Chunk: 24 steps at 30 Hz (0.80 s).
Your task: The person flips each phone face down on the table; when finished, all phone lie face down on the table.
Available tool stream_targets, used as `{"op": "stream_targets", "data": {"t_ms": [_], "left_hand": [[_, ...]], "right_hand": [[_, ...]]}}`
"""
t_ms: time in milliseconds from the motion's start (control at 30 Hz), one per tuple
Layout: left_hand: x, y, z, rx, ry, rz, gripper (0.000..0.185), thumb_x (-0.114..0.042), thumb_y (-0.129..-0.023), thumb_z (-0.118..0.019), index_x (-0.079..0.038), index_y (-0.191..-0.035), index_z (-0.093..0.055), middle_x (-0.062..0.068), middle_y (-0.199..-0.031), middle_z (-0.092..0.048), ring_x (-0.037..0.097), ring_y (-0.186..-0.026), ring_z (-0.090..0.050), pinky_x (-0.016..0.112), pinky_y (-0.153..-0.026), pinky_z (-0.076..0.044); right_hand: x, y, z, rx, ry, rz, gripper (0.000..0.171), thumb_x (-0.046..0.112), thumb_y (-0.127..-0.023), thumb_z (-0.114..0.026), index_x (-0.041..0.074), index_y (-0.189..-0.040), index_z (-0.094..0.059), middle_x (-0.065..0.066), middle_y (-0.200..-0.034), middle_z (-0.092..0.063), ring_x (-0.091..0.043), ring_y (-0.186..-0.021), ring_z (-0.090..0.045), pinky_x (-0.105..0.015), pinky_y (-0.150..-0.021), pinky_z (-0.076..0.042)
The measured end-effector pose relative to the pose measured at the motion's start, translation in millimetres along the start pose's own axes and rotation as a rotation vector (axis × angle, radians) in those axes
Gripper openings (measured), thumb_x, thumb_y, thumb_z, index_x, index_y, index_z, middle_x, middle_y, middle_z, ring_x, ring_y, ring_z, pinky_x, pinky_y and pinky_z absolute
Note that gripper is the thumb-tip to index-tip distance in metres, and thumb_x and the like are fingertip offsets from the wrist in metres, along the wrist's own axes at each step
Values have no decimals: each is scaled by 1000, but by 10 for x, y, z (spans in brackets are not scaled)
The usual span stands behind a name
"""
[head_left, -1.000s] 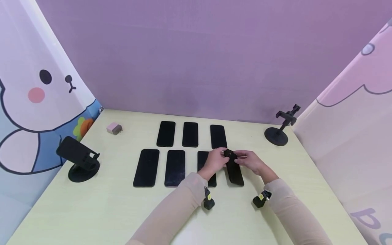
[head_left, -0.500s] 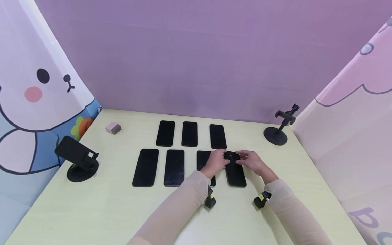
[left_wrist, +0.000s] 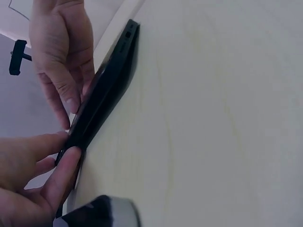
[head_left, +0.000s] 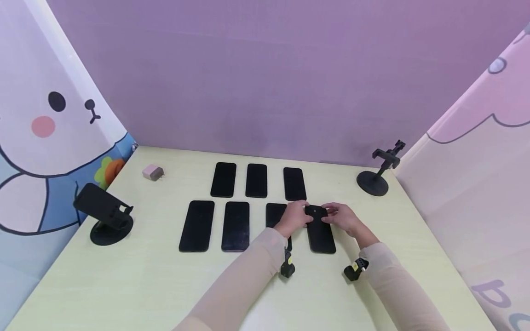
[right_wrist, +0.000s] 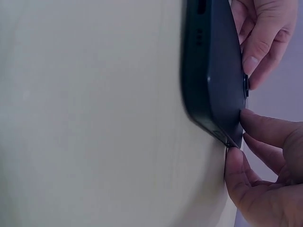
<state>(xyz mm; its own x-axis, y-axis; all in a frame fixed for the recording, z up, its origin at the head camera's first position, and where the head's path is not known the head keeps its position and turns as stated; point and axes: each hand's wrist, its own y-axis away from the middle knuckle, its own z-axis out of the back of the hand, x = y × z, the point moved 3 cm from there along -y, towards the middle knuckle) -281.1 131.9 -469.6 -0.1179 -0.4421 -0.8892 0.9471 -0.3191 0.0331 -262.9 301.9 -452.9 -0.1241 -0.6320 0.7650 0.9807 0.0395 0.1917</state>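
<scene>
Black and slim, the phone (head_left: pixel 320 230) lies flat on the table (head_left: pixel 149 280), back up, at the right end of the near row, just beside a screen-up phone (head_left: pixel 275 215) that the left arm partly covers. Both hands hold its far end: the left hand (head_left: pixel 295 216) pinches the far left corner between thumb and fingers (left_wrist: pixel 60 179), and the right hand (head_left: pixel 342 218) pinches the far right corner, its fingertips (right_wrist: pixel 236 163) on the edge and on the back. Seen from the left wrist, the phone (left_wrist: pixel 102 101) sits low on the pale wood with the right hand (left_wrist: pixel 64 52) behind it; seen from the right wrist, the phone (right_wrist: pixel 213 75) shows its end ports and the left hand (right_wrist: pixel 262 33) touches its back

Two more phones (head_left: pixel 236 226) lie in the near row to the left, and three phones (head_left: pixel 256 180) lie in the far row. A pink charger (head_left: pixel 152 173) rests near the far left corner. A black stand (head_left: pixel 108 215) is at the left edge, a second stand (head_left: pixel 378 174) at the far right. Purple wall (head_left: pixel 265 73) behind, a bunny curtain (head_left: pixel 41 119) at the left
</scene>
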Motion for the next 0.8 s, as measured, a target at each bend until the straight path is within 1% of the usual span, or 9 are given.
{"op": "stream_targets", "data": {"t_ms": [100, 167, 267, 333, 367, 500, 633, 733, 800], "left_hand": [[1, -25, 4, -9, -53, -24, 44, -6, -80, -79, -1, -121, -64, 8, -85, -68, 7, -49, -60, 18, -63, -48], [7, -36, 5, -10, -65, -23, 41, -5, -80, -78, -1, -119, -65, 10, -90, -69, 7, -50, -60, 17, -63, -48], [20, -50, 0, -6, -47, -10, 38, -2, -81, -77, -1, -117, -66, 10, -89, -67, 8, -50, -61, 18, -58, -50], [22, -57, -1, 4, -33, 0, 37, -1, -81, -76, 0, -117, -65, 11, -84, -66, 9, -50, -61, 18, -54, -50], [19, -60, 3, 4, -40, -1, 38, -2, -81, -76, 0, -117, -65, 9, -83, -66, 9, -50, -61, 18, -55, -50], [4, -37, 47, 20, -90, -12, 43, -8, -83, -76, -2, -124, -64, 3, -74, -66, 8, -53, -59, 20, -66, -49], [-5, 48, 203, 21, -107, -32, 48, -11, -85, -75, -5, -130, -61, -2, -74, -65, 8, -62, -59, 25, -70, -49], [-10, 121, 399, -1, -122, -69, 46, -9, -86, -74, -5, -130, -60, 1, -80, -65, 11, -69, -60, 27, -69, -50], [5, 170, 544, -28, -152, -98, 44, -7, -86, -73, -3, -128, -61, 3, -83, -66, 14, -72, -61, 28, -70, -50]], "right_hand": [[-21, -4, -3, -5, -6, 1, 45, -1, -85, -72, -9, -126, -57, -25, -116, -57, -36, -106, -54, -37, -81, -49], [-30, -8, -4, -5, -11, 4, 45, -1, -84, -72, -9, -126, -57, -24, -115, -57, -36, -105, -54, -36, -80, -49], [-27, -11, -3, -4, -6, 7, 45, -2, -84, -72, -9, -126, -57, -24, -114, -57, -36, -104, -54, -36, -79, -49], [-12, -13, 2, -4, 9, 7, 45, -2, -84, -71, -9, -126, -57, -24, -114, -57, -36, -105, -54, -38, -81, -49], [1, -13, 8, -8, 21, 6, 44, -2, -84, -71, -9, -126, -57, -25, -115, -57, -37, -105, -54, -40, -82, -49], [107, 1, 19, -33, 105, 22, 44, 1, -86, -70, -7, -127, -57, -28, -118, -56, -40, -109, -54, -46, -86, -48], [304, 32, -35, -60, 150, 65, 43, 6, -89, -68, -5, -129, -57, -29, -122, -55, -41, -112, -55, -48, -85, -50], [465, 56, -135, -61, 157, 103, 41, 6, -90, -68, -4, -128, -58, -27, -120, -57, -40, -110, -57, -47, -83, -51], [554, 68, -223, -52, 170, 122, 40, 6, -90, -68, -3, -127, -59, -24, -116, -59, -37, -107, -59, -45, -81, -52]]}}
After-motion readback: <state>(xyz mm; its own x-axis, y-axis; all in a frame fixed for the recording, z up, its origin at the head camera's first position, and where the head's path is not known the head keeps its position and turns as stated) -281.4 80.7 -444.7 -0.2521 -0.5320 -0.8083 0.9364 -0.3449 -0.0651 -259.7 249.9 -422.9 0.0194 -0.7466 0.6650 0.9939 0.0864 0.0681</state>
